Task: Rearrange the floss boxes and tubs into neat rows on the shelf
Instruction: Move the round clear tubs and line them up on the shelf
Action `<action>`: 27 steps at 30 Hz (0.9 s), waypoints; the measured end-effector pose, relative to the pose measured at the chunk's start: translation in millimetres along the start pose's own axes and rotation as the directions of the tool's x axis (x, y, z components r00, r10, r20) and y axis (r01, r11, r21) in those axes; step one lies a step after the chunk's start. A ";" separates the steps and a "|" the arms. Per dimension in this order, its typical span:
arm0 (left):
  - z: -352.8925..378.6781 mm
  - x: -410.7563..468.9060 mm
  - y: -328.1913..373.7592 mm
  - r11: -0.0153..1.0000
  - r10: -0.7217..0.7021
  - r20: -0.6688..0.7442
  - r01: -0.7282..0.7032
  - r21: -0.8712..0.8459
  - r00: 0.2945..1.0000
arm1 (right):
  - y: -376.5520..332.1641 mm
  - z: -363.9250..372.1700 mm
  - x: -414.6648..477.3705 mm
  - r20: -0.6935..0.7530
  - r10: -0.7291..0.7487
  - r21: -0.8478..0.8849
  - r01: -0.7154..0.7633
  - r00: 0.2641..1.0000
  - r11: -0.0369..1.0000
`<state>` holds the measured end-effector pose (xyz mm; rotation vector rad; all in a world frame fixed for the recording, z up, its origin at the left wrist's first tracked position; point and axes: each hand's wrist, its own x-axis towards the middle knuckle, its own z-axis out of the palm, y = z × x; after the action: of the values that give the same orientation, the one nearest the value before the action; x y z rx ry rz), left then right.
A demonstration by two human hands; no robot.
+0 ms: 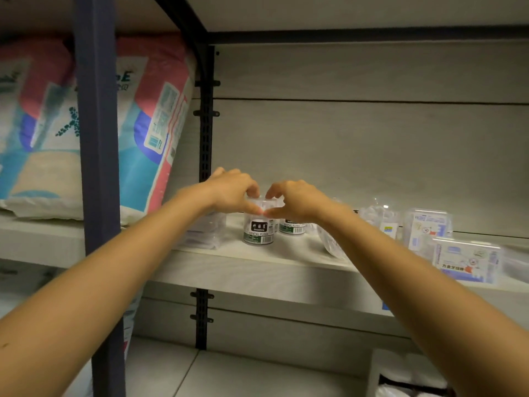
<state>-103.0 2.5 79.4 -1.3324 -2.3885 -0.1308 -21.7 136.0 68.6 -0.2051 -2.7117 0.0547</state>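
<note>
A clear round dental floss tub [259,232] with a green label stands on the pale shelf [257,270]. Both hands hold its lid from above: my left hand [233,191] on its left side, my right hand [296,200] on its right. A second green-label tub [292,227] stands just behind and to the right, partly hidden by my right hand. A clear flat box [204,232] lies left of the tubs under my left wrist. Further right are a clear tub [380,217] and two clear floss boxes [426,229] [466,260] with blue print.
A dark upright post [98,196] stands at the left, with a big pink and blue soft pack [154,124] on the neighbouring shelf behind it. A black slotted rail [206,133] runs up the back wall. White packs [406,376] sit on the lower shelf at right.
</note>
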 end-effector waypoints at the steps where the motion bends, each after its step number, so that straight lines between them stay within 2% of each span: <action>1: 1.9 3.3 -0.9 1.000 -0.001 -0.010 0.001 0.029 1.000 | -0.9 1.8 3.3 -0.008 0.002 -0.024 -0.002 1.000 1.000; 5: 7.6 13.9 -2.9 0.996 -0.023 -0.028 0.025 0.082 0.999 | -0.3 6.7 12.2 -0.024 0.013 -0.070 -0.015 1.000 0.997; 8: 9.5 14.9 -1.3 0.991 -0.056 -0.068 0.064 0.114 0.996 | 5.8 0.5 9.7 0.019 0.045 -0.051 -0.044 0.999 0.998; 9: 10.2 13.5 0.7 0.990 -0.063 -0.126 0.078 0.120 0.990 | 10.2 -6.7 4.7 -0.004 0.068 -0.036 -0.068 0.998 0.997; 11: 12.9 7.1 8.1 0.995 -0.064 -0.304 0.083 0.051 0.950 | 22.5 -26.7 -13.0 -0.150 0.144 -0.013 -0.147 0.978 0.989; 13: 18.2 -2.9 20.0 0.993 -0.059 -0.461 0.002 -0.122 0.885 | 38.4 -43.9 -38.6 -0.279 0.225 -0.048 -0.247 0.934 0.968; 14: 21.6 -7.7 26.5 0.978 -0.048 -0.500 -0.061 -0.199 0.865 | 45.0 -48.1 -52.5 -0.293 0.266 -0.079 -0.301 0.918 0.950; 16: 29.5 -14.4 39.5 0.942 -0.022 -0.497 -0.148 -0.301 0.867 | 51.6 -44.9 -75.0 -0.245 0.331 -0.152 -0.373 0.911 0.915; 19: 43.2 -16.8 58.9 0.915 0.008 -0.437 -0.182 -0.359 0.900 | 49.5 -22.2 -93.0 -0.167 0.361 -0.202 -0.391 0.917 0.898; 27: 64.9 -13.3 80.0 0.868 0.049 -0.388 -0.231 -0.440 0.920 | 48.9 -5.9 -99.1 -0.225 0.333 -0.123 -0.366 0.916 0.922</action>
<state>-49.4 52.7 6.0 -1.5263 -1.9948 -0.9010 76.7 169.3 30.5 -0.7079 -2.4464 -0.0810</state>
